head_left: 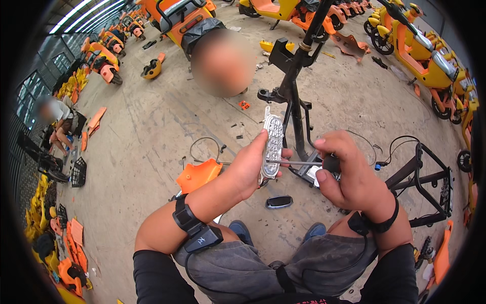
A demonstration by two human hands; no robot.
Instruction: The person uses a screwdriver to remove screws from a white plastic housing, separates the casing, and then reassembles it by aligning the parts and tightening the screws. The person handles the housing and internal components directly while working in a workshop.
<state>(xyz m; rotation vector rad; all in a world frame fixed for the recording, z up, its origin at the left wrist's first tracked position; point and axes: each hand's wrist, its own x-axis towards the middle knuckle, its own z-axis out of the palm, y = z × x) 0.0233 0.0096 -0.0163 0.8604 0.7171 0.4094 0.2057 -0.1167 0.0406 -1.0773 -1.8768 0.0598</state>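
Observation:
My left hand (250,167) is closed around a long oval lamp unit (274,136) with a clear, faceted face, held upright in front of me. In my right hand (349,175) is a screwdriver (299,163) with a dark handle. Its metal shaft points left, and the tip meets the lower part of the lamp; I cannot tell whether it sits in a screw. Just beyond my hands stands a bare black scooter frame (294,109), whose rear part (417,172) extends to the right.
An orange panel (198,175) and a dark oval part (279,202) lie on the concrete floor near my feet. Yellow and orange scooters (430,55) line the far and right sides. At far left, a seated person (63,119) is near a black crate (79,172).

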